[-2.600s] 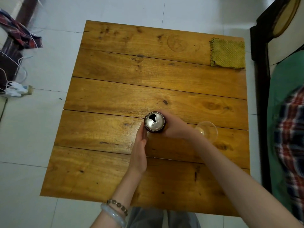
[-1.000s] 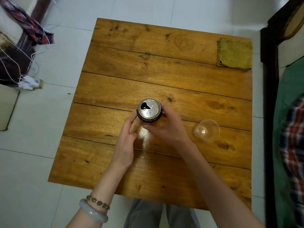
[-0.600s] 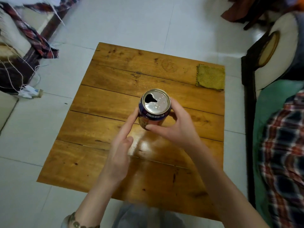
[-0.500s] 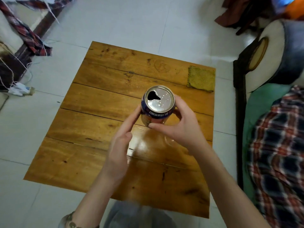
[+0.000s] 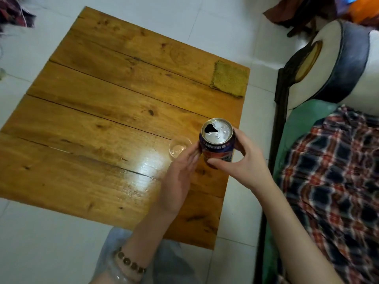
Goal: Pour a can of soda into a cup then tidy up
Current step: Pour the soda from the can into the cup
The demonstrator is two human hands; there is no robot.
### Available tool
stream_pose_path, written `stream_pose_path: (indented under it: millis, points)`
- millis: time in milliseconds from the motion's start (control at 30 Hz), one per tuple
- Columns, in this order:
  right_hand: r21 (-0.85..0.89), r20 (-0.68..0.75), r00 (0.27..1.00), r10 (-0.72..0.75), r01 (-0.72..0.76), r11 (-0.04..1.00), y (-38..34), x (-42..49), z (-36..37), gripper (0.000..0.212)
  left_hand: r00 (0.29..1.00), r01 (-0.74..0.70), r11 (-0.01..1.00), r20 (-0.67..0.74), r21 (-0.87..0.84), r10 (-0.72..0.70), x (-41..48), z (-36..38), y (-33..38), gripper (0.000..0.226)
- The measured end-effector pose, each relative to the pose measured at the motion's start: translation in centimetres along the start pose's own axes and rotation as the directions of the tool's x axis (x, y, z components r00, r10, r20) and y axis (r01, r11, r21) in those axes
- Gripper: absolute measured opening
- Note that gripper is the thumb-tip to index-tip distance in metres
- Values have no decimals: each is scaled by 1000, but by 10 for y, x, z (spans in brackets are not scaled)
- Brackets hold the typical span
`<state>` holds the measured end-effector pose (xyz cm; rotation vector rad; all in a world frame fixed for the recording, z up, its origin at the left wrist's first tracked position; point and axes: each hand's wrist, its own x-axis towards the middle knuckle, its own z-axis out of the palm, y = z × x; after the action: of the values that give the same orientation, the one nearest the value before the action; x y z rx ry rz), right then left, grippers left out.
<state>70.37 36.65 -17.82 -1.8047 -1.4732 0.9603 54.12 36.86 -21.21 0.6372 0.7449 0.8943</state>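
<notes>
An opened blue and orange soda can (image 5: 217, 140) is held upright above the right part of the wooden table (image 5: 102, 124). My right hand (image 5: 244, 162) grips it from the right, thumb and fingers curled round its side. My left hand (image 5: 178, 175) lies with straight fingers against the can's left side. A clear plastic cup (image 5: 179, 147) stands on the table just left of the can, partly hidden behind my left fingers.
A yellow-green cloth (image 5: 228, 78) lies at the table's far right corner. Right of the table stands a dark wooden bench (image 5: 280, 111) with a green cushion, a plaid cloth (image 5: 336, 177) and a round bolster (image 5: 336, 64). White tiled floor surrounds the table.
The can has been lifted off the table and carried right, near the table's right edge. My head view has swung, so the cup now shows left of the can.
</notes>
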Motion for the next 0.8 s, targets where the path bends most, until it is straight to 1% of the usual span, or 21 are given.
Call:
stream_pose_path:
  millis: [100,167,267,333,467,667,800]
  points:
    - [-36,7,999,33,-33,999,19,-4,0,74,992,85,981,-74,-172,-99,3,3,-24,43]
    - [-68,28,999,34,-32,997,27,-5,0,72,983,120,964,-109,-236,-148,5,4,-35,40]
    - [-122,62,997,34,-26,992,36,-4,3,71,966,147,932,-155,-331,-208,6,3,-47,44]
    - [-162,78,997,25,-12,987,42,-3,7,74,955,151,913,-184,-379,-234,6,1,-54,46]
    - [-270,108,994,-6,35,962,46,1,14,75,935,137,892,-242,-430,-260,7,-3,-71,43]
    - [-346,152,988,6,47,937,50,5,21,69,881,143,865,-337,-481,-332,10,-4,-82,44]
    - [-402,159,987,32,35,915,51,9,25,69,883,143,858,-328,-493,-335,9,-5,-85,46]
